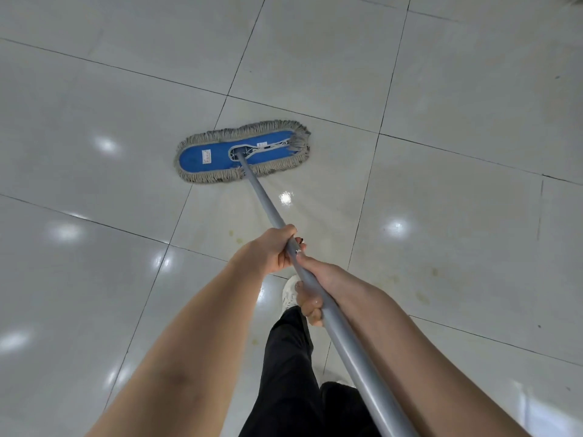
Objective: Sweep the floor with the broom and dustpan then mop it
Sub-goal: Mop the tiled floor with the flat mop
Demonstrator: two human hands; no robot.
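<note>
A flat mop head (pixel 217 156), blue on top with a beige string fringe, lies flat on the pale glossy tiled floor (pixel 457 105) ahead of me. Its grey metal handle (pixel 268 206) slopes back toward the lower right. My left hand (pixel 268 250) grips the handle higher up, fingers curled round it. Just behind, my right hand (pixel 318 285) also grips the handle, fingers wrapped underneath. No broom or dustpan is in view.
My legs in black trousers (pixel 287 373) and a white shoe (pixel 290 293) stand under the handle. Faint yellowish stains (pixel 422 294) mark the tiles at right. Dark grout lines cross the floor. Ceiling lights reflect in the tiles.
</note>
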